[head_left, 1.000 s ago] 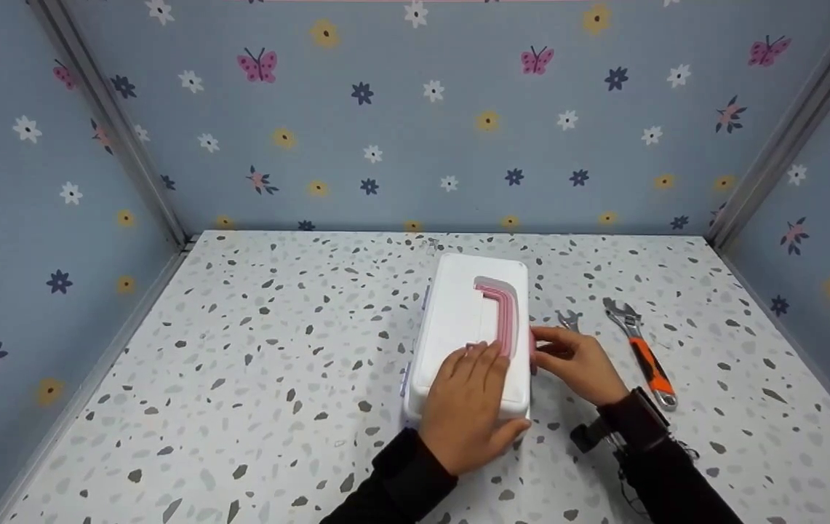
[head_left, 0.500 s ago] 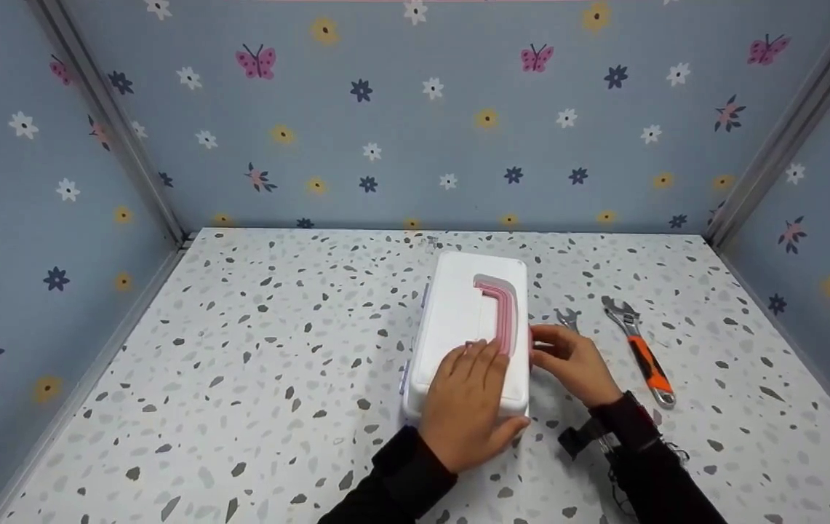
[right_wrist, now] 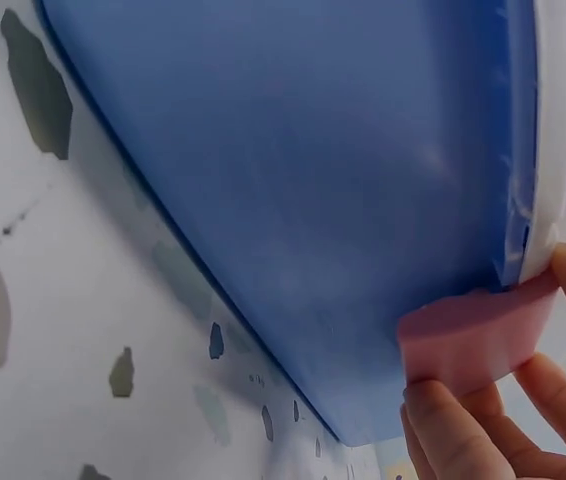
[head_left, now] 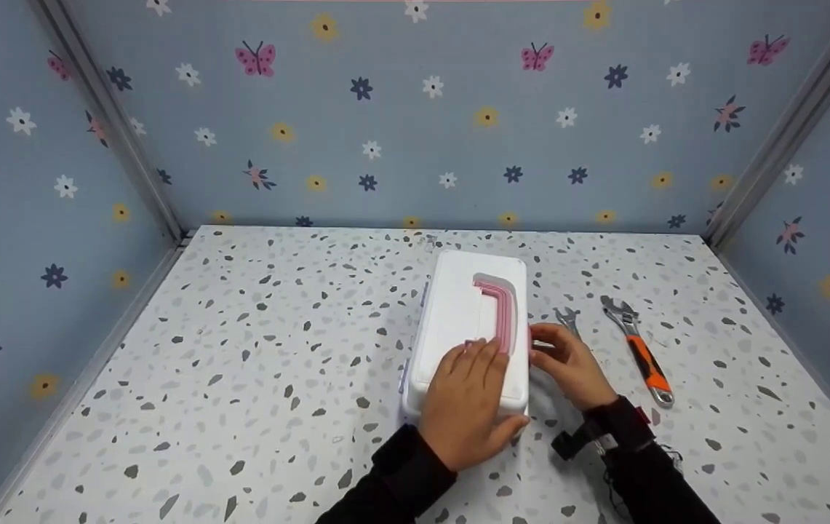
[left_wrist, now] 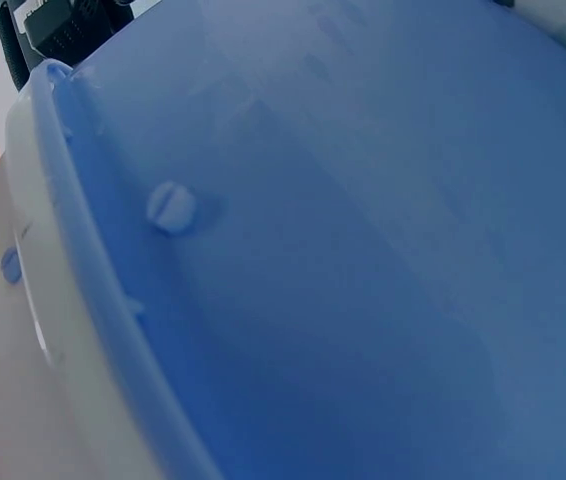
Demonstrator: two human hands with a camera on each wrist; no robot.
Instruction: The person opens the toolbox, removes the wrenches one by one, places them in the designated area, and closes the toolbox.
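Note:
A storage box with a white lid (head_left: 451, 313), a folded pink handle (head_left: 505, 313) and blue walls (right_wrist: 293, 190) stands lengthwise on the table. The lid lies down on the box. My left hand (head_left: 467, 415) rests on the near part of the lid, fingers extended to the handle's near end. At the box's right side my right hand (head_left: 575, 372) pinches a pink latch (right_wrist: 478, 340). In the right wrist view the thumb is at the lid edge and the fingers sit under the latch. The left wrist view shows mostly blue wall (left_wrist: 343, 250); the box's inside is hidden.
An adjustable wrench (head_left: 647, 360) with an orange and black grip lies right of my right hand. A second silver wrench (head_left: 567, 319) lies partly hidden behind that hand. The speckled table (head_left: 276, 349) is bounded by flowered panels (head_left: 415, 145).
My right wrist has shifted slightly left and down while the fingers stay at the latch. The left hand and the box keep their places; the whole view has drifted slightly.

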